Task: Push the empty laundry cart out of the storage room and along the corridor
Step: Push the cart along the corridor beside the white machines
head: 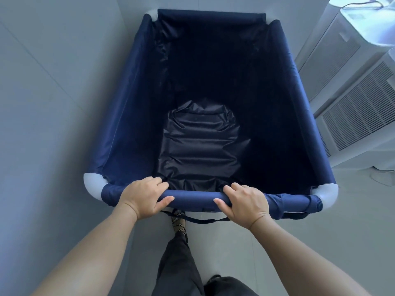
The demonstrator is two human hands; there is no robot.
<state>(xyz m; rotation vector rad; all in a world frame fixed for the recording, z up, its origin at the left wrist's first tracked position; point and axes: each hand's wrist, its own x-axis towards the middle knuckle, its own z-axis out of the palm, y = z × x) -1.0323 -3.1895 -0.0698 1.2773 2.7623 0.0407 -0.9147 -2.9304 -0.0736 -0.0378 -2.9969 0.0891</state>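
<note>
A navy fabric laundry cart (128,99) with white plastic corner joints fills the middle of the head view, and nothing lies inside it. Its near rail (193,200) runs across just in front of me. My left hand (143,196) grips that rail left of centre, fingers curled over the top and thumb underneath. My right hand (245,201) grips the same rail right of centre in the same way. One of my feet shows on the floor under the rail.
A plain grey wall (53,103) runs close along the cart's left side. Two white appliances with vent grilles (352,124) stand close on the right, and a cable lies on the floor beside them. A dark strap (203,221) hangs under the near rail.
</note>
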